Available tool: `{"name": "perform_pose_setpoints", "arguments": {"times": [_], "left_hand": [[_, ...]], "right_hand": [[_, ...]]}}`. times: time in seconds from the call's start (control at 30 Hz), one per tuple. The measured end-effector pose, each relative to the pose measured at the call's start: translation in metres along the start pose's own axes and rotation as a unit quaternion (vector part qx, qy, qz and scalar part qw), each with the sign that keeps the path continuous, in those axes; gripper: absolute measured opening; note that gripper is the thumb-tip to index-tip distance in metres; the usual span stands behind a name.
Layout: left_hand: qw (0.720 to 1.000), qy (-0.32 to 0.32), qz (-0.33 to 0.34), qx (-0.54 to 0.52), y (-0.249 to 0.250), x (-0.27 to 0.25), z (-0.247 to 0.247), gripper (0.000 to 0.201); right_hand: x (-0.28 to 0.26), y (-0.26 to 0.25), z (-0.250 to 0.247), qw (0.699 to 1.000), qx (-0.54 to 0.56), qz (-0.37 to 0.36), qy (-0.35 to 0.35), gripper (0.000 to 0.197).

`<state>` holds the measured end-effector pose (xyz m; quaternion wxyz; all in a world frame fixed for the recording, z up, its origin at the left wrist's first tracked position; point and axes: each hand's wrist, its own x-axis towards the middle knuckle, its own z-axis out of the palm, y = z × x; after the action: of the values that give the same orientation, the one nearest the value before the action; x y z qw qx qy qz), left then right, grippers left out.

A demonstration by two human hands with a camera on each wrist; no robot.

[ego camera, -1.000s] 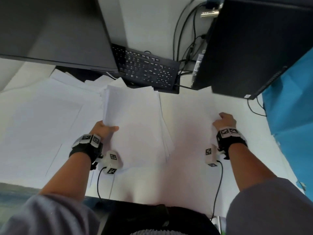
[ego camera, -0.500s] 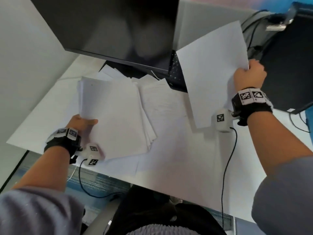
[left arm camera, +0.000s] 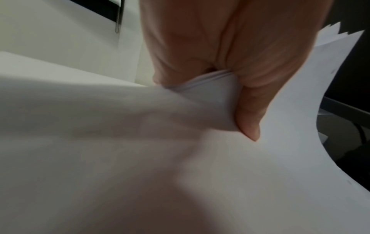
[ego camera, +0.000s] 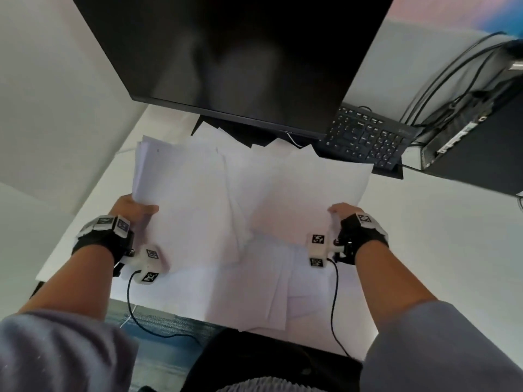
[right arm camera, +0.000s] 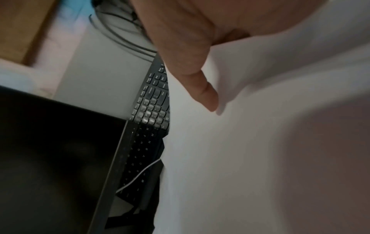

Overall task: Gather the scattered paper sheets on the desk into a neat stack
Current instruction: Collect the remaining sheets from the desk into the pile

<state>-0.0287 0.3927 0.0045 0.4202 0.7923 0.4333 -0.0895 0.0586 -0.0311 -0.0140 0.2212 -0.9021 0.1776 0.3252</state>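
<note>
- The stack of sheets (ego camera: 181, 199) in my left hand (ego camera: 133, 210) is thin, matt white paper.
- The desk (ego camera: 441, 239) looks smooth and matt white.
- The monitor (ego camera: 232, 52) screen is glossy black.
- The keyboard (ego camera: 365, 140) is black plastic.
- My sleeves (ego camera: 56, 352) are soft grey cloth.

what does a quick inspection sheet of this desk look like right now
surface: white desk, mostly under loose white sheets.
job's things: paper bundle held by the left hand, edges uneven; single sheet held by the right hand, overlapping the bundle; loose sheets lying on the desk near its front edge.
clutter: black keyboard behind the papers, partly under the monitor.
grippers: left hand grips the bundle, thumb on top; right hand pinches the sheet's near corner.
cables: wrist camera leads trailing over the desk front; a cable bunch behind the keyboard.
surroundings: black computer case at right; pale wall at left.
</note>
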Motion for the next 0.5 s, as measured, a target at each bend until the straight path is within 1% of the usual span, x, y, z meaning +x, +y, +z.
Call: {"name": "perform_pose_setpoints", "arguments": {"times": [0.03,0.07,0.1,0.13,0.17,0.23,0.3,0.33,0.37,0.47,0.5], "left_hand": [[1.0,-0.008,0.0,-0.001,0.0,0.003,0.001,0.046],[1.0,-0.017,0.0,-0.004,0.0,0.005,0.003,0.046],[1.0,-0.022,-0.001,-0.007,-0.001,0.008,0.004,0.045],[1.0,-0.026,-0.001,-0.008,-0.002,0.01,0.005,0.045],[1.0,-0.028,-0.002,-0.01,-0.004,0.011,0.006,0.045],[0.999,-0.034,-0.007,-0.013,-0.007,0.014,0.007,0.046],[0.999,-0.038,-0.01,-0.016,-0.01,0.016,0.009,0.046],[0.999,-0.041,-0.011,-0.018,-0.011,0.016,0.009,0.046],[0.999,-0.042,-0.012,-0.021,-0.011,0.016,0.01,0.046],[0.998,-0.051,-0.011,-0.028,-0.013,0.014,0.011,0.044],[0.998,-0.052,-0.007,-0.031,-0.014,0.013,0.011,0.044]], "right_hand": [[0.006,-0.005,0.004,1.0,-0.001,-0.015,0.001,0.056],[0.013,-0.01,0.007,1.0,-0.006,-0.017,-0.017,0.062],[0.02,-0.012,0.009,0.999,-0.012,-0.026,-0.025,0.064],[0.017,-0.018,0.008,0.999,-0.013,-0.034,-0.016,0.06],[0.01,-0.023,0.007,1.0,-0.004,-0.026,0.004,0.052],[-0.001,-0.031,0.005,0.998,0.023,-0.007,0.058,0.041],[-0.012,-0.042,0.002,0.984,0.03,0.003,0.173,0.034],[-0.021,-0.049,0.0,0.977,0.051,0.003,0.206,0.031],[-0.029,-0.056,-0.001,0.973,0.062,-0.017,0.224,0.029],[-0.061,-0.078,-0.004,0.96,0.019,-0.116,0.254,0.026],[-0.069,-0.084,-0.007,0.95,-0.001,-0.15,0.273,0.026]]}}
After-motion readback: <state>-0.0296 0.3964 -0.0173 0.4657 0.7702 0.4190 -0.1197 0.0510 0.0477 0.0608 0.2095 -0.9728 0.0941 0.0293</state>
